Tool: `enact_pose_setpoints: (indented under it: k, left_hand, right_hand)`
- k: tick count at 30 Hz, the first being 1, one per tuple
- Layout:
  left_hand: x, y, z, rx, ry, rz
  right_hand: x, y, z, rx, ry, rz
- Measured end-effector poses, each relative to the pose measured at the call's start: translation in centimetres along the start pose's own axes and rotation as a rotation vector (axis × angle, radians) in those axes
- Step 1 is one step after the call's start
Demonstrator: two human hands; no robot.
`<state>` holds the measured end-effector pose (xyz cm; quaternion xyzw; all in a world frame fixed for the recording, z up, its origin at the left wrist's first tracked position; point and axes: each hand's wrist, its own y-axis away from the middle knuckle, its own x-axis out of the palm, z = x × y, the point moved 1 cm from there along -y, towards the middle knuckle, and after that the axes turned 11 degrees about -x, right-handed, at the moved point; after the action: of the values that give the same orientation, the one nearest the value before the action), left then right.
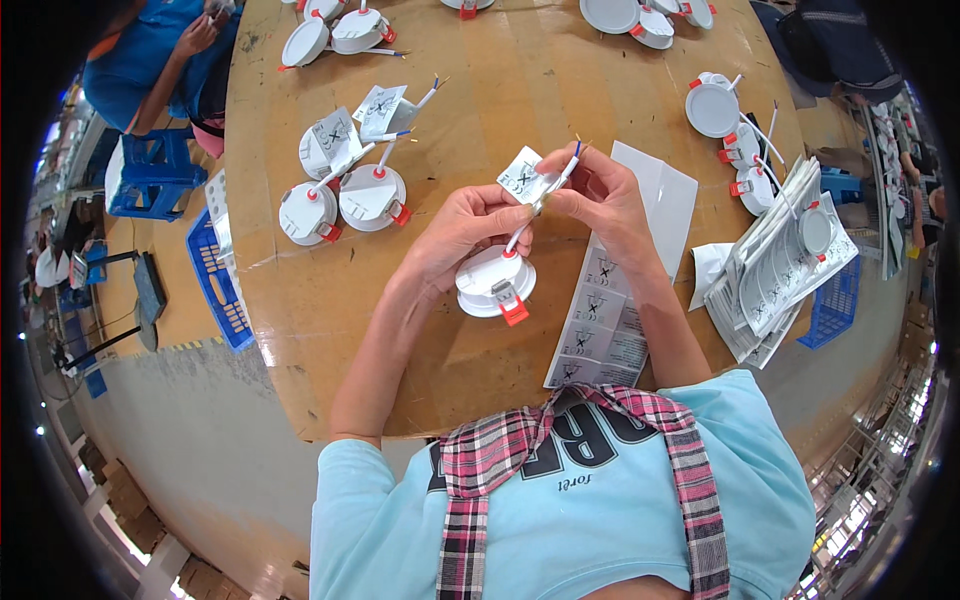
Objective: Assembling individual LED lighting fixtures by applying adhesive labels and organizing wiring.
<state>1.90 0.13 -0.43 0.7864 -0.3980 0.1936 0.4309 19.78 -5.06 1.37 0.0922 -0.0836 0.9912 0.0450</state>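
Note:
A round white downlight (492,284) with a red spring clip lies on the brown table (520,90) in front of me. Its white cable (540,200) rises from the housing, ending in blue and yellow wire tips. My left hand (462,232) pinches the cable low down, beside a small white label (524,180) wrapped on it. My right hand (600,195) grips the cable and label from the right, just under the wire tips.
A strip of white labels (597,322) lies under my right forearm. Labelled downlights (345,190) sit at the left, others (735,130) at the right beside a stack of leaflets (775,285). Another person in blue (160,50) works at the far left. Blue crates stand on the floor.

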Motion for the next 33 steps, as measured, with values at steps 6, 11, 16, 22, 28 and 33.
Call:
enact_pose_setpoints:
  k: [6,11,16,22,28,33]
  left_hand:
    - [0.1,0.1,-0.5,0.045,-0.047,-0.014]
    - [0.8,0.2,-0.1,0.265,-0.430,-0.339]
    - [1.6,0.2,0.1,0.318,-0.463,-0.323]
    - [0.6,1.1,-2.0,0.381,-0.375,-0.416]
    - [-0.2,1.8,-2.2,0.241,-0.406,-0.361]
    - [-1.1,3.1,-2.8,0.119,-0.348,-0.253]
  right_hand:
    - [-0.2,0.1,-0.1,0.039,0.063,-0.079]
    - [-0.1,-0.4,0.3,0.044,0.006,-0.270]
    - [-0.2,0.0,-0.6,0.179,0.110,-0.102]
    - [0.1,0.2,0.5,0.241,0.162,0.001]
    - [0.6,0.3,0.6,0.240,0.137,0.113]
    - [0.7,0.3,0.7,0.226,0.154,0.180]
